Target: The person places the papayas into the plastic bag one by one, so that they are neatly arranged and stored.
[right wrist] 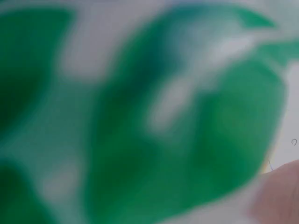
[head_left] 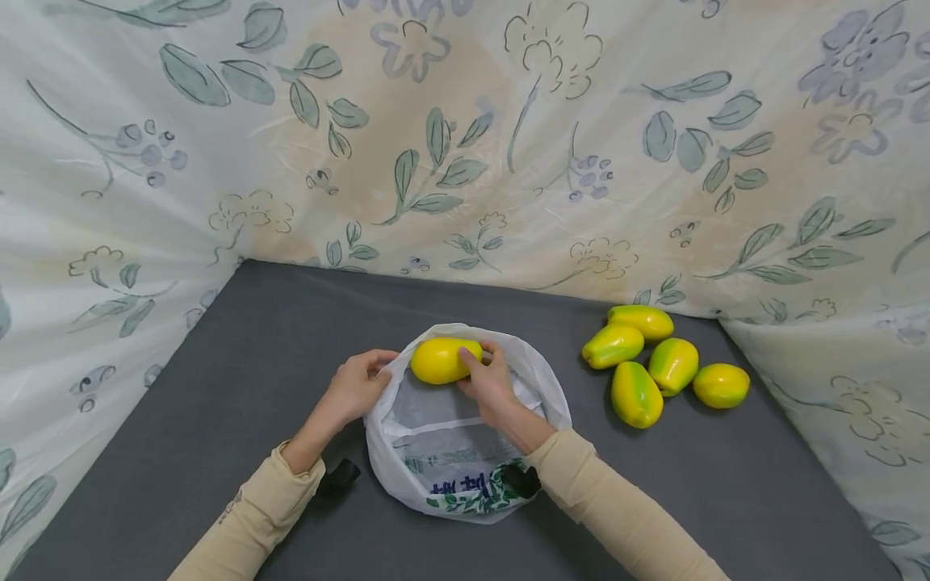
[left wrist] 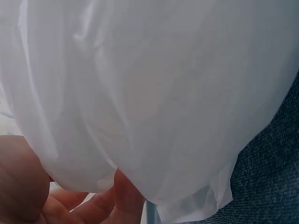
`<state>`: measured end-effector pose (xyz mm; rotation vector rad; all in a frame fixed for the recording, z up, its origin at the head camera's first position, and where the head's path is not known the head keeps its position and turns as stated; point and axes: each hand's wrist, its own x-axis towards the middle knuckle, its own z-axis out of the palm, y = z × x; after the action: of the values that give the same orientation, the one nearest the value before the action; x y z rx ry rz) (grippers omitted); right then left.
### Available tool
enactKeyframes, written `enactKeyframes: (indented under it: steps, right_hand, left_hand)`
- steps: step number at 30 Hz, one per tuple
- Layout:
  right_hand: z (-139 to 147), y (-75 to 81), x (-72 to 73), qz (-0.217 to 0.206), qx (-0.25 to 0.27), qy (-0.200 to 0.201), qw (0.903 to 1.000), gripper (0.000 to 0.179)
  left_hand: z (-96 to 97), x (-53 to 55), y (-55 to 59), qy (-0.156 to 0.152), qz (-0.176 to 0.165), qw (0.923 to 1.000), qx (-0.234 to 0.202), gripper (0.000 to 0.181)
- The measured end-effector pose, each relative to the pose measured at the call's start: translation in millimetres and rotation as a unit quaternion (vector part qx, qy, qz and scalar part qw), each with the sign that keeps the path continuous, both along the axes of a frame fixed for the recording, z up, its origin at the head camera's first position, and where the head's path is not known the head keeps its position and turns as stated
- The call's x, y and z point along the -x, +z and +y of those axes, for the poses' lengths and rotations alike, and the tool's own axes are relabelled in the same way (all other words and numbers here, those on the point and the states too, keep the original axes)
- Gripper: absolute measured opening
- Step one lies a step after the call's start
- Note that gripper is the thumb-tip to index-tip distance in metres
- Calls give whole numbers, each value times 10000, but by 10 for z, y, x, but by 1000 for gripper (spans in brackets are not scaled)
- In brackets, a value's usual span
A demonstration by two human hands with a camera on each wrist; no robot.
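Observation:
A white plastic bag (head_left: pixel 468 428) with green leaf print and dark lettering lies with its mouth spread wide on the dark surface. My right hand (head_left: pixel 494 387) reaches over the bag's mouth and grips a yellow papaya-like fruit (head_left: pixel 437 361) by its right end, thumb on top. The fruit is inside the rim at the far left. At the left rim my left hand (head_left: pixel 358 386) pinches the bag's edge. White plastic (left wrist: pixel 140 93) fills most of the left wrist view, with the left fingers (left wrist: pixel 126 193) below it. In the right wrist view, printed plastic (right wrist: pixel 233 126) blurs close up.
Several yellow-green fruits (head_left: pixel 636 394) lie grouped on the dark cloth to the right of the bag. Floral sheeting (head_left: pixel 450 145) rises behind and at both sides of the dark cloth (head_left: pixel 291 323). A black wrist device (head_left: pixel 338 478) sits by the left sleeve.

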<state>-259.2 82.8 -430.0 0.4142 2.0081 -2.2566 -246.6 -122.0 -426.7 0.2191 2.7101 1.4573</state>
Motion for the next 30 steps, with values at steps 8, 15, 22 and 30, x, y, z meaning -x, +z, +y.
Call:
enactKeyframes:
  steps: [8,15,22,30]
  right_hand:
    - [40,-26,-7,-75,-174,33,9998,51]
    - [28,-40,-14,126,-280,193,9993,50]
    - [47,88,-30,-147,-773,306,9964,47]
    - [109,35,39,-125,-721,353,9967,46]
  left_hand:
    - [-8,15,-2,4,-63,10000,60,32]
    - [-21,19,3,-6,-97,9999,68,33]
    - [-34,27,-5,-64,-144,9999,-58,33]
    - [-45,29,12,-79,-209,9997,-132,32]
